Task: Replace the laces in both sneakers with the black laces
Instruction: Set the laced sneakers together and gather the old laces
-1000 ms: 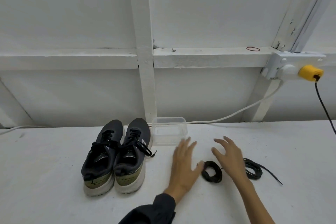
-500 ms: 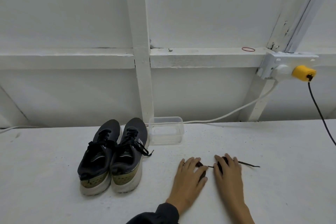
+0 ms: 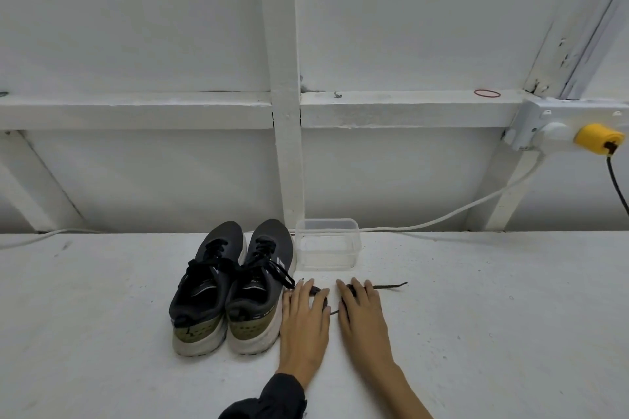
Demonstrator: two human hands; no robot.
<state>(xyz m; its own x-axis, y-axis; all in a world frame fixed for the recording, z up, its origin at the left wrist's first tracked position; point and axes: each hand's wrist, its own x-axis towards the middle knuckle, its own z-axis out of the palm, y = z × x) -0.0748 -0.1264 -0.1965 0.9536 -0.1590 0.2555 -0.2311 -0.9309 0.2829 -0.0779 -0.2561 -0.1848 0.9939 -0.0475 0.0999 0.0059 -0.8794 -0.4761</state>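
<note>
While the black laces (image 3: 316, 289) are lying bundled under my flattened fingers (image 3: 366, 292), I am pressing them to the counter (image 3: 493, 316), gripping nothing.
One bundle is sitting mostly hidden under my left hand (image 3: 304, 323), the other under my right hand (image 3: 362, 320); a strand is crossing the gap between them and a loose tail is trailing rightward from my right fingertips. The sneakers (image 3: 235, 286) are standing just left of my left hand, heels toward me, toes pointing away, so I am judging that hand the nearer for unlacing; a clear tub (image 3: 326, 245) is sitting just beyond.
</note>
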